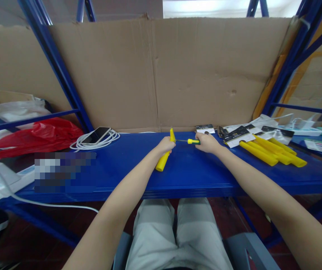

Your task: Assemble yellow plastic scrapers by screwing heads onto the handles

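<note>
My left hand [166,144] is wrapped round a yellow tube-like piece [162,162], which sticks out above and below the fingers and stands at a tilt over the blue tabletop [129,161]. In my right hand [207,143] is a screwdriver [192,141] with a yellow and green handle. Its thin shaft points left, and the tip reaches the yellow piece beside my left fingers; whether it sits in a screw is too small to tell. A black and white card [205,129] lies just behind my right hand.
Several yellow pieces [273,150] with black and white cards [238,135] lie at the right. A phone [96,135] rests on a coiled white cable [113,140] at the left, near a red plastic bag [45,135]. Cardboard [205,75] walls off the back between blue posts [62,75].
</note>
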The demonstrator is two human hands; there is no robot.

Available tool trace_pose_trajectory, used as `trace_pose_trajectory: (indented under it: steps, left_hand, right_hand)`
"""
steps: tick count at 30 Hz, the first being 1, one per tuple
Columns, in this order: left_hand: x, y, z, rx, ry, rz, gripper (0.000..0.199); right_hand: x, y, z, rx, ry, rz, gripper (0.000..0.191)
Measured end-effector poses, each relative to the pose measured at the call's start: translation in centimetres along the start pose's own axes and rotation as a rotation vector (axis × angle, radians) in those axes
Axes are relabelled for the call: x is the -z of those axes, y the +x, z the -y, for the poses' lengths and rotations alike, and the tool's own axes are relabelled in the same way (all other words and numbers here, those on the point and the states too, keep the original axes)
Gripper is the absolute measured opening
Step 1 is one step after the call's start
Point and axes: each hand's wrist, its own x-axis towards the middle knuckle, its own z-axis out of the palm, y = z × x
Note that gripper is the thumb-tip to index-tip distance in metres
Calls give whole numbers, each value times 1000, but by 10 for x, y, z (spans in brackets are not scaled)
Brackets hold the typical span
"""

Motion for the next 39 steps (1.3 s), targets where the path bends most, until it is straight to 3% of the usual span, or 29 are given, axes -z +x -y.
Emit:
trace_pose_trajectory:
  steps: [5, 13, 19, 28, 35, 39]
  left_hand:
    - [0, 1, 0, -9, 1, -4, 20]
    - [1, 0, 1, -9, 6, -4, 21]
    - [0, -2, -2, 1, 14, -1, 21]
    - [2, -4, -3, 0, 15, 9, 22]
    - [1, -2, -1, 1, 17, 4, 23]
    - [1, -1, 1, -5, 32, 2, 24]
  right_hand:
    - [0, -2, 3, -69, 32, 27, 37]
    - [-5, 2, -6, 10, 58, 7, 21]
    - [-1, -1, -2, -90, 2, 17, 34]
    - [-4, 1, -7, -7, 32, 17, 22]
    - [1, -1, 0, -102, 22, 40, 33]
    - [-2, 0, -2, -36, 68, 68, 36]
